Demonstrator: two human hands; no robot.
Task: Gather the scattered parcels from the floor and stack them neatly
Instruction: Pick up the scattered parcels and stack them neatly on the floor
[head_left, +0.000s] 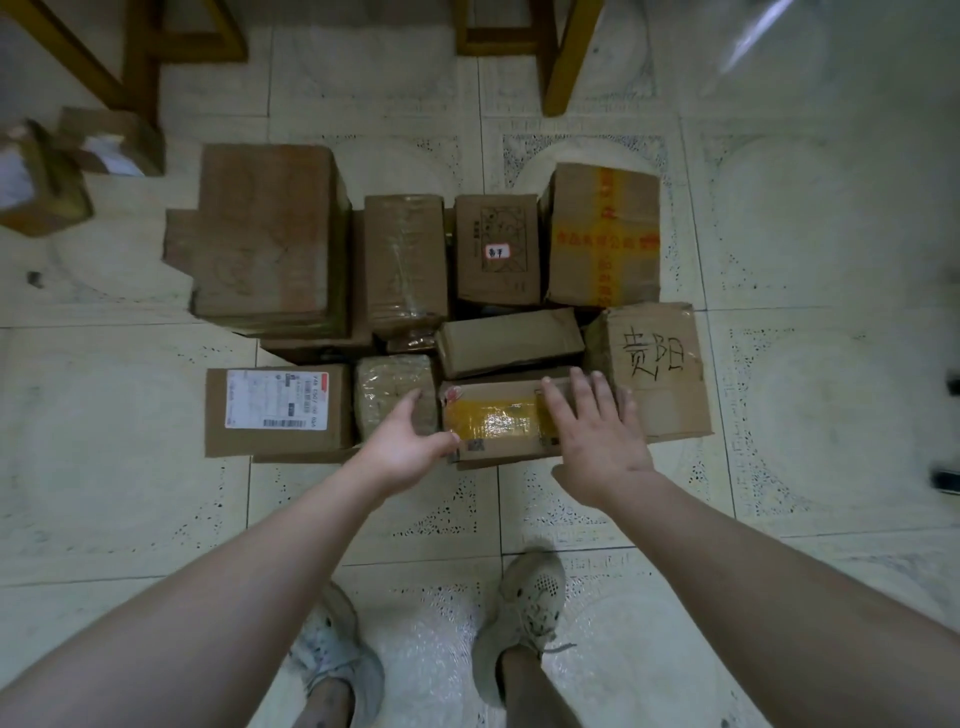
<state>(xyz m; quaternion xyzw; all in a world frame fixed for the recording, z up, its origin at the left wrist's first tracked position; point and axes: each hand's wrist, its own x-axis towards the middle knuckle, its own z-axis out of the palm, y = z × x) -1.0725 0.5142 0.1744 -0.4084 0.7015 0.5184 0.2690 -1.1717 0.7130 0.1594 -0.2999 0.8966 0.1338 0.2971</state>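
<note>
Your forearms reach down past shoes (524, 613) toward front row. Yellow-taped parcel (498, 423) lies at near edge of gathered block, between plastic-wrapped parcel (389, 387) and hand-lettered box (657, 369). Your right hand (597, 426): fingers spread flat on its top, likely pressing it level. Your left hand (410, 441): fingers loosely extended at its left end, not clamped, probably squaring it into line. Labelled carton (275, 410) flanks left. Stray boxes (47, 176) lie on tiled floor (130, 519), far left, ungathered.

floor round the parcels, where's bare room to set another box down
Bare tile lies left of the labelled box, right of the handwritten box, and between the yellow-taped box and the shoes. The middle is crowded: parcels edge to edge, left hand and right hand over them.
</note>
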